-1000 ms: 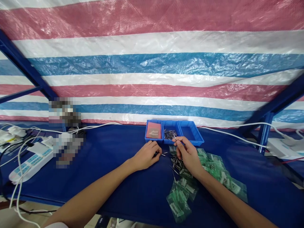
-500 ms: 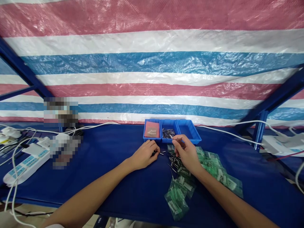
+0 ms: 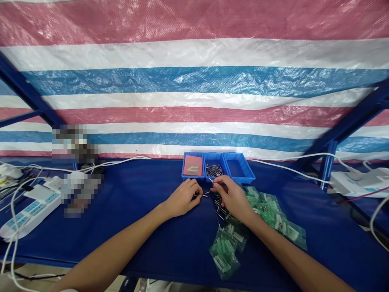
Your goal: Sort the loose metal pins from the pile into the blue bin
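Observation:
My left hand (image 3: 185, 197) rests on the blue table, its fingers closed around a few thin dark rods with silvery tips (image 3: 204, 194). To its right, my right hand (image 3: 232, 196) pinches a similar small rod (image 3: 211, 180) just in front of the bins. Under and beside the right hand lies a loose pile of black and silver rods (image 3: 219, 205), partly hidden by it. More such rods (image 3: 214, 170) fill the middle blue bin (image 3: 208, 155). What kind of part they are is too small to tell.
The left bin (image 3: 183, 172) holds a pink sheet and a small bag; a right bin (image 3: 238, 166) adjoins. Green-tinted plastic bags (image 3: 225, 255) lie right and front. A power strip (image 3: 33, 211) with cables stands left, another white strip (image 3: 349, 182) right. Striped sheeting (image 3: 194, 81) hangs behind.
My right hand has moved left, closer to my left hand, with the small rod now showing at its fingertips. My left hand stays in place, and the view has shifted slightly.

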`<state>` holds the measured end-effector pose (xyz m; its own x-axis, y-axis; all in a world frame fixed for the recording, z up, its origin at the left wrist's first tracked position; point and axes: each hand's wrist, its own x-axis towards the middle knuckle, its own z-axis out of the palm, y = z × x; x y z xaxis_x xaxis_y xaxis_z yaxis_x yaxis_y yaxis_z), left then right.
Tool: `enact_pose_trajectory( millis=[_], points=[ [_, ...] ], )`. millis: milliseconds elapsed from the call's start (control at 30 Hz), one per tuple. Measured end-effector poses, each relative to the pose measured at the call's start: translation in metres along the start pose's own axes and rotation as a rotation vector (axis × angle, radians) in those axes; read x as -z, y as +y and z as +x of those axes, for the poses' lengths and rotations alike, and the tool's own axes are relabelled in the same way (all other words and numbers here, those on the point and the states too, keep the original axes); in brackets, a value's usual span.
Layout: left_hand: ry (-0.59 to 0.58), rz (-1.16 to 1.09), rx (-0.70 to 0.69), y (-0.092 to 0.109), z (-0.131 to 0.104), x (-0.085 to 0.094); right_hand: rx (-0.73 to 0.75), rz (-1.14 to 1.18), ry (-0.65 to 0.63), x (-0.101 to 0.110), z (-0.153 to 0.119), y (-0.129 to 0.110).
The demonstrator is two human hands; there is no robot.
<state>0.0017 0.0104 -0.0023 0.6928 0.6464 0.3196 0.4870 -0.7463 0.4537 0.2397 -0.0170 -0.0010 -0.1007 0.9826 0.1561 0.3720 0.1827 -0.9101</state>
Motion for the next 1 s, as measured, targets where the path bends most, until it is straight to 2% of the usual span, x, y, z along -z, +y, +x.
enact_pose_trajectory(
  millis=[267, 700, 1000],
  points=[
    [0.023, -0.005, 0.018, -0.0009, 0.0004, -0.0022, -0.016, 0.055, -0.022, -0.0013, -0.0013, -0.0012],
    [-0.013, -0.047, 0.007, -0.0018, -0.0002, -0.0007, -0.035, 0.105, -0.081, -0.0039, -0.0045, -0.0041],
    [0.017, -0.036, 0.008, -0.0042, -0.0008, -0.0045, -0.075, 0.155, -0.081, -0.0045, -0.0035, -0.0026]
  ],
)
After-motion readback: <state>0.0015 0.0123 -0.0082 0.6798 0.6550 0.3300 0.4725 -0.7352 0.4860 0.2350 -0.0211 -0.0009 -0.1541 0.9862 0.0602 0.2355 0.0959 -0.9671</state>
